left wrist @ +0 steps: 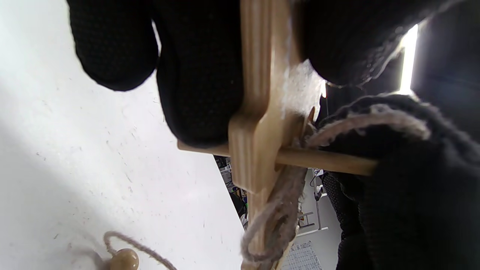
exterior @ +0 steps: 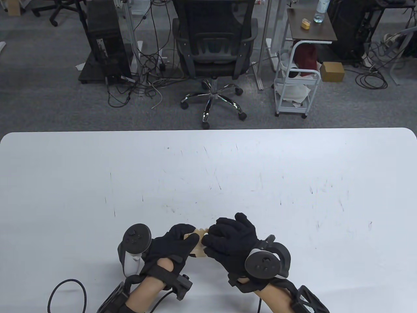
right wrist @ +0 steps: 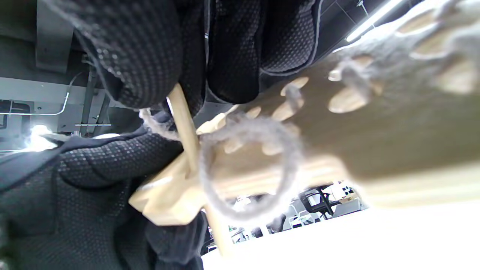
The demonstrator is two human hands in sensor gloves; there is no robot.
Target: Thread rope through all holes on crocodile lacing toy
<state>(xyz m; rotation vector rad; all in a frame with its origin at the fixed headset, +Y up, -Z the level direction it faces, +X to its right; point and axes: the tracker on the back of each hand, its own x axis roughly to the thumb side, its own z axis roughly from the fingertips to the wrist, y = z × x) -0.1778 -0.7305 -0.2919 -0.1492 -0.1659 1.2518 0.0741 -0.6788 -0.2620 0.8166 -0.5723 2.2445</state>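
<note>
Both gloved hands grip the toy at the white table's [exterior: 97,182] near edge.
Left hand [exterior: 174,246] holds the pale wooden crocodile board [exterior: 197,243]; right hand [exterior: 233,243] pinches the thin wooden needle [left wrist: 326,160] trailing grey wool rope [right wrist: 243,168]; a tan bead [left wrist: 123,259] lies below.

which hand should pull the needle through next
Left, probably. The left hand has fingertips at the wooden needle tip poking out of the crocodile, while the right hand pushes its other end.
</note>
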